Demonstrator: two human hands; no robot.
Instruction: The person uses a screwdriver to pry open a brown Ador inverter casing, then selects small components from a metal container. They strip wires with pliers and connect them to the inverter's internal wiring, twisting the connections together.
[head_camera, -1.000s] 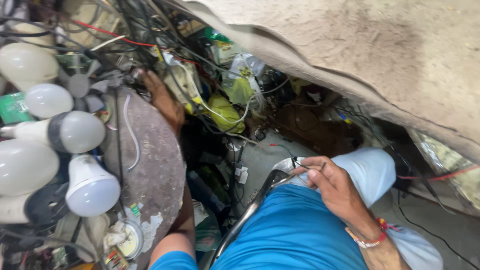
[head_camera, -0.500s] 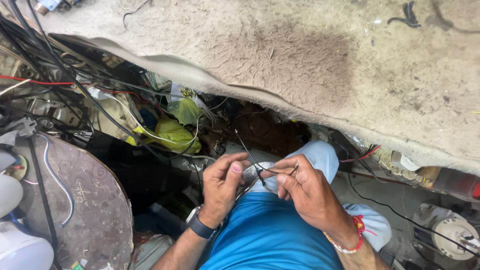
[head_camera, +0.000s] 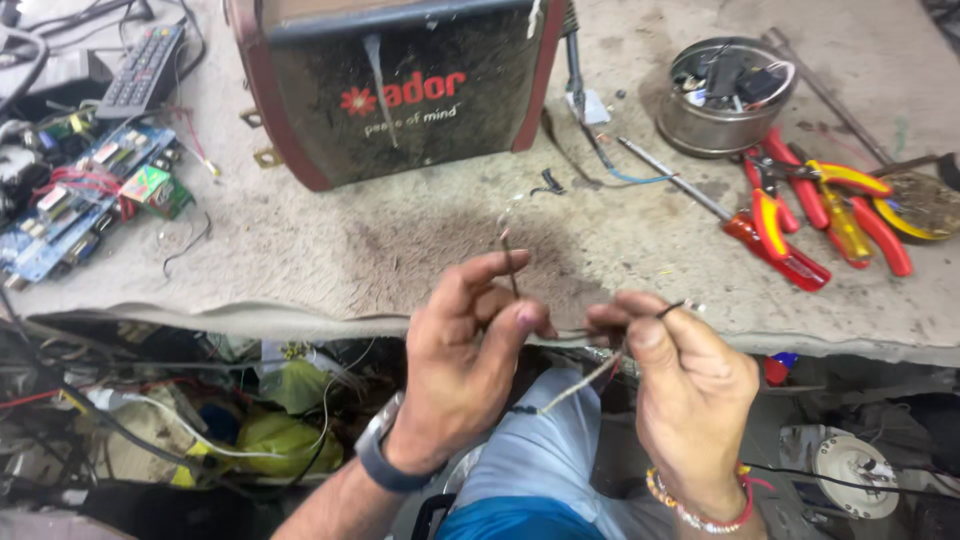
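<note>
Thin dark stripped wire (head_camera: 512, 262): pinched upright in left hand (head_camera: 462, 368) above the grey bench edge (head_camera: 300, 318). Second thin wire (head_camera: 672, 309): pinched in right hand (head_camera: 690, 395), ends near but seemingly unjoined. Red-and-yellow pliers (head_camera: 800, 215) lie untouched beside.

I see my left hand (head_camera: 462, 375) and right hand (head_camera: 690, 395) side by side at the bench's (head_camera: 330, 250) near edge, pinching a thin wire (head_camera: 575, 380) between them, with the boxy machine (head_camera: 400, 85) behind, circuit boards (head_camera: 75, 195) far left, and screwdriver (head_camera: 745, 225), pliers (head_camera: 830, 205) and metal bowl (head_camera: 725, 95) to the right.
</note>
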